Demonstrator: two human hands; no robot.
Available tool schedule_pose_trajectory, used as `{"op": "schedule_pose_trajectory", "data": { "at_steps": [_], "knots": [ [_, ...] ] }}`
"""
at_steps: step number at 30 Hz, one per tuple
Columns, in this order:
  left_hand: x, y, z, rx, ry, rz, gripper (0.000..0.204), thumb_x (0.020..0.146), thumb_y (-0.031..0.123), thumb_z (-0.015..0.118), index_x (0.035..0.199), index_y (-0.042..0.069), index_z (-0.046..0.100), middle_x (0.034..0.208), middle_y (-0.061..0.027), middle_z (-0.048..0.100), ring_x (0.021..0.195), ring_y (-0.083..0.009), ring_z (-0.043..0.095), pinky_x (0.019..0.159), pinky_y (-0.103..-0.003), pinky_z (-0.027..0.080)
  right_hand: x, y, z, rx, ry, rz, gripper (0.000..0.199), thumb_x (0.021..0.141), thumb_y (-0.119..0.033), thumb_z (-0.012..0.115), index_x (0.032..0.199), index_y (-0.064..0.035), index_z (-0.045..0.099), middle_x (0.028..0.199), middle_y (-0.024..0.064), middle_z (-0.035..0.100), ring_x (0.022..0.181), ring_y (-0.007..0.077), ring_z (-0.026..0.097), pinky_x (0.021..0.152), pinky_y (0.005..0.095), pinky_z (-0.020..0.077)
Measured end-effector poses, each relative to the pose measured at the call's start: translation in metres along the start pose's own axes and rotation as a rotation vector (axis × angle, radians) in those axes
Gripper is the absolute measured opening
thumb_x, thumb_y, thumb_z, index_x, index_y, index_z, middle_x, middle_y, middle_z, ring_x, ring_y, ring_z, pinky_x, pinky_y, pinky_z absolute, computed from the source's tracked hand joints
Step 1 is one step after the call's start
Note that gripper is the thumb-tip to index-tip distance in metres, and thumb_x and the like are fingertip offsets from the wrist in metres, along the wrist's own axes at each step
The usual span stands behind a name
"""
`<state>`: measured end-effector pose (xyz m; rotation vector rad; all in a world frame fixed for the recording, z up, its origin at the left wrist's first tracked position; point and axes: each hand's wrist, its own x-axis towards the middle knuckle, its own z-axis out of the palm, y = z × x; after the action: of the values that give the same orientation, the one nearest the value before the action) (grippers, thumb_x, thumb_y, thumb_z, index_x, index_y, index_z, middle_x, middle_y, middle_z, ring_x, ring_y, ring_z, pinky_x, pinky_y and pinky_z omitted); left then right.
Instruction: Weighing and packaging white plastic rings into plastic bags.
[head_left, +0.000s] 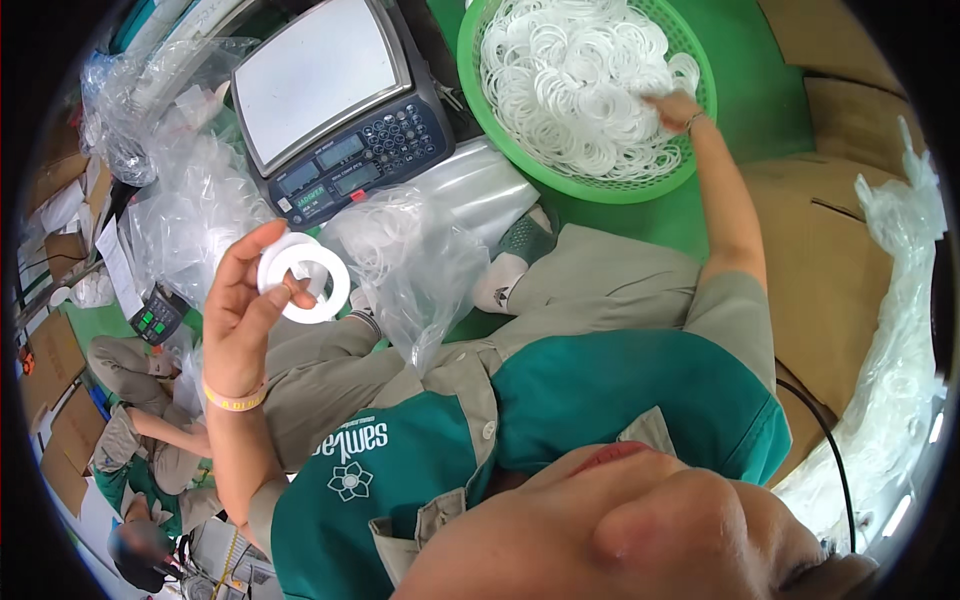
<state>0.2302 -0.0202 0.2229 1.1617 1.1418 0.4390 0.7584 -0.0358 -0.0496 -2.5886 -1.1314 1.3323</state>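
Observation:
My left hand [245, 315] is raised at the left and pinches a few flat white plastic rings [335, 270] between thumb and fingers. The rings overlap, and one fingertip shows through their opening. At the upper right, my right hand [676, 112] reaches into a round green plastic basket [610, 190]. A heap of thin white rings [560, 85] fills that basket. The right fingertips are blurred and partly hidden among the rings, so their grip is unclear. Below the scale, close to my left hand, lies a clear plastic bag [425, 280] with white rings inside.
A digital scale [325, 85] with a white pan stands left of the basket. Clear bags [190, 215] pile up beside it. Cardboard [830, 250] and crumpled plastic wrap [865, 420] lie at the right. Another person [150, 490] sits at the lower left.

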Motion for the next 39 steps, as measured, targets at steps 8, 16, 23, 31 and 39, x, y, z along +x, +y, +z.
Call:
{"op": "schedule_pose_trajectory", "data": {
  "at_steps": [8,16,23,31,39],
  "knots": [
    [0.004,0.0,-0.003,-0.01,-0.097,-0.005,0.045,0.074,-0.005,0.046,0.119,-0.003,0.038,0.093,-0.009,0.054,0.076,-0.0126,0.055,0.073,-0.025,0.043,-0.005,-0.057,0.028,0.409,0.19,-0.104,0.046,0.065,-0.025,0.069,0.093,0.0033,0.048,0.069,0.0089,0.055,0.051,0.0155,0.054,0.044,0.0252,0.0453],
    [0.017,0.001,-0.004,-0.034,-0.137,0.002,0.047,0.075,-0.006,0.044,0.121,-0.003,0.034,0.094,-0.0097,0.054,0.081,-0.0151,0.056,0.078,-0.027,0.044,-0.012,-0.057,-0.042,0.87,0.131,-0.223,0.025,0.08,-0.028,0.054,0.096,-0.0078,0.054,0.088,0.0027,0.059,0.077,0.0129,0.058,0.065,0.0253,0.0468],
    [0.003,-0.006,-0.009,-0.009,-0.038,-0.027,0.047,0.075,-0.007,0.043,0.121,-0.003,0.035,0.093,-0.0088,0.054,0.081,-0.0139,0.055,0.077,-0.027,0.044,0.007,-0.003,0.047,-0.006,-0.189,0.243,0.026,0.068,-0.024,0.062,0.065,0.001,0.057,0.054,0.0093,0.056,0.037,0.0156,0.049,0.032,0.0293,0.0356],
    [0.018,-0.005,-0.001,-0.008,-0.138,-0.052,0.046,0.074,-0.007,0.042,0.12,-0.003,0.036,0.086,-0.0064,0.054,0.077,-0.0137,0.055,0.076,-0.025,0.042,0.031,-0.01,0.0,0.322,0.193,-0.123,0.029,0.072,-0.027,0.062,0.064,-0.0034,0.049,0.05,0.0029,0.044,0.039,0.0108,0.04,0.035,0.0256,0.0303],
    [0.026,-0.009,0.002,-0.015,-0.18,-0.075,0.045,0.075,-0.007,0.043,0.12,-0.002,0.037,0.087,-0.0063,0.054,0.077,-0.0129,0.055,0.075,-0.025,0.043,-0.024,-0.021,-0.042,0.758,0.074,-0.262,0.02,0.077,-0.024,0.062,0.068,-0.0097,0.051,0.061,-0.0041,0.049,0.053,0.0049,0.046,0.049,0.0175,0.0376]
  ]
}}
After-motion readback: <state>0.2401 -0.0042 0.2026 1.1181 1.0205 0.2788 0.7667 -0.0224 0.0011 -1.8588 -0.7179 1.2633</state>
